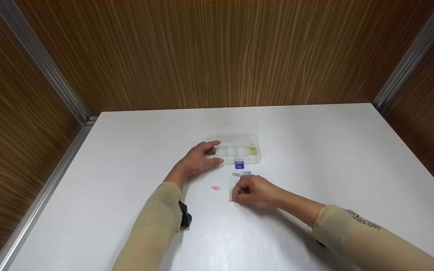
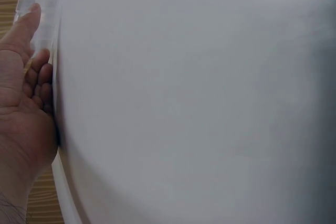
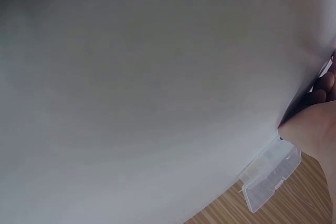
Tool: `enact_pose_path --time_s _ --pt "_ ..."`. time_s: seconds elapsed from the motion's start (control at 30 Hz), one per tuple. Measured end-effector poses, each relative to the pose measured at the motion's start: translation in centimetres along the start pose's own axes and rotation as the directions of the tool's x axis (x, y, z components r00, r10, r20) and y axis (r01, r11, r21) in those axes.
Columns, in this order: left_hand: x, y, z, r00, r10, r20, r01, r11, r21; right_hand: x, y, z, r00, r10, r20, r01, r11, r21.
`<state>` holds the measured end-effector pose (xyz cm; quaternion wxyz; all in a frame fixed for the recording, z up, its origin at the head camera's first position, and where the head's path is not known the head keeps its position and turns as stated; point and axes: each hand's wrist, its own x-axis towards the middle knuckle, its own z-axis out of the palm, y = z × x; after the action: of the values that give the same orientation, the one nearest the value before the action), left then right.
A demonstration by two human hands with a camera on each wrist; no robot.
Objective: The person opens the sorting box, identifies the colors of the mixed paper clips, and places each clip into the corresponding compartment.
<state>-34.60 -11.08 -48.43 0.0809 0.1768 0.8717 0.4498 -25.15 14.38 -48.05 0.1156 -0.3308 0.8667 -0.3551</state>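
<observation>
Head view, right fingers pinching pink clip at their tips, left fingers gripping clear box

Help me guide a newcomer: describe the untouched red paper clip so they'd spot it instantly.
On the white table, find the open clear box at the left hand. The paper clip lies nearer the camera, left of the right hand. Its pinkish red differs from the two blue clips; unlike the pink piece the right hand pinches, it lies untouched.

White table within wood-grain walls
</observation>
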Motion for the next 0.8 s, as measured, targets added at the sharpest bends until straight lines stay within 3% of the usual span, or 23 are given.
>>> enact_pose_path --time_s 0.33,0.57,0.8 --pt "0.0 0.1 0.0 1.000 -0.017 -0.003 0.017 1.000 -0.003 0.0 0.0 -0.1 0.999 0.034 0.001 -0.034 0.999 0.026" --pt "-0.1 0.4 0.0 0.997 -0.071 -0.004 0.071 0.997 0.007 0.1 0.0 -0.6 0.997 0.073 0.027 -0.076 0.990 0.119" --pt "-0.1 0.3 0.1 0.998 -0.058 -0.006 0.058 0.998 -0.003 0.1 0.0 -1.5 0.992 0.118 0.033 -0.122 0.972 0.203"
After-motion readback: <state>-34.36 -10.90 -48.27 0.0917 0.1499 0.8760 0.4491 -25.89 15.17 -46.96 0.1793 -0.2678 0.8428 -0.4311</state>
